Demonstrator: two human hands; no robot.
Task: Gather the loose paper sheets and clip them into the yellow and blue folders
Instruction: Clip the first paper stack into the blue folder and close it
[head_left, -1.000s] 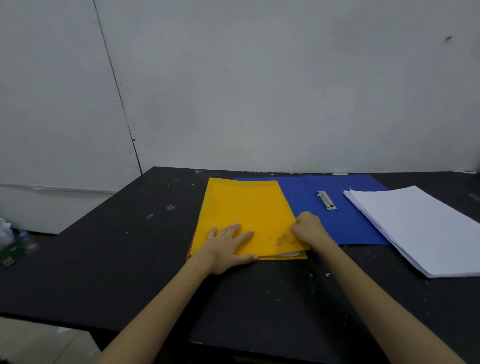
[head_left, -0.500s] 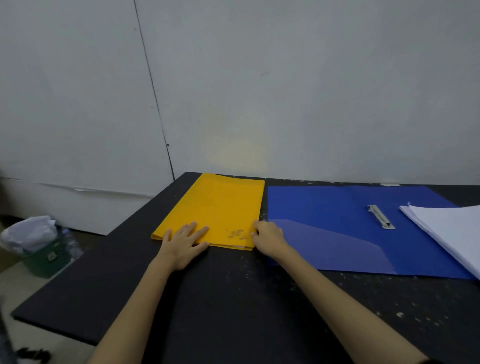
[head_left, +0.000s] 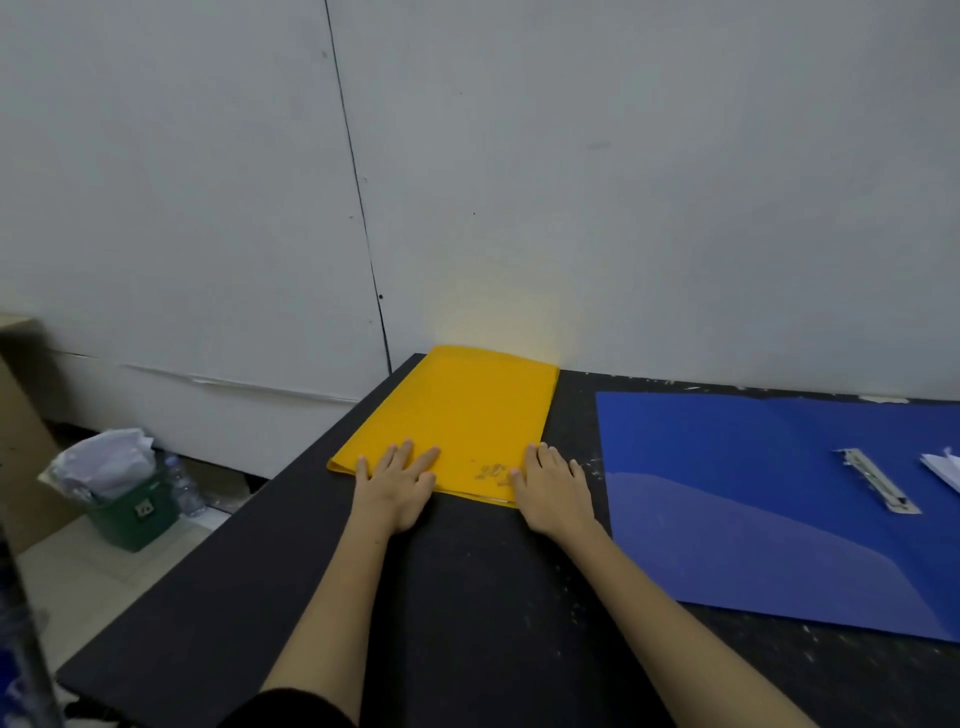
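Both hands lie flat with fingers spread on the near edge of the closed yellow folder (head_left: 457, 415), the left hand (head_left: 397, 480) toward its left corner, the right hand (head_left: 553, 491) at its right corner, neither gripping. The folder sits at the bench's (head_left: 441, 597) far-left corner, so a careless push could slide it off the left edge. The blue folder (head_left: 769, 499) lies open to the right, its metal clip (head_left: 878, 480) bare; the paper sheets (head_left: 943, 467) barely show at the right. The bench is black and scuffed. A green bin (head_left: 130, 509) stands on the floor; a white wall (head_left: 571, 182) stands behind.
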